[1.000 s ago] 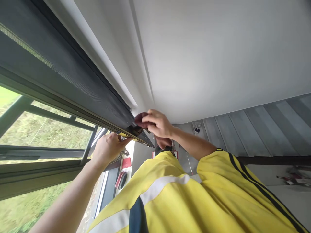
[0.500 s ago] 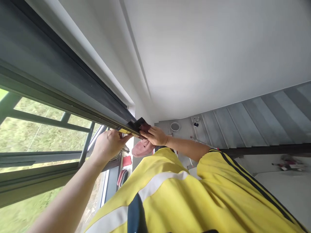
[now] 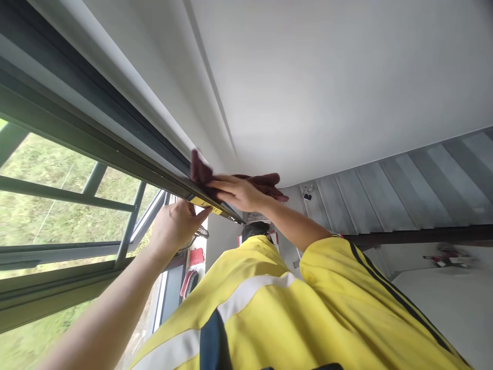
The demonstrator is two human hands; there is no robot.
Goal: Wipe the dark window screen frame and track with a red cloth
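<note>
Where frame (image 3: 115, 149) meets wall (image 3: 308, 77): cloth (image 3: 200, 172).

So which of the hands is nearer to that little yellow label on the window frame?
The left. The left hand sits just below the yellow label, its fingertips touching the frame beside it. The right hand is slightly further right, pressing a dark red cloth on the frame.
</note>
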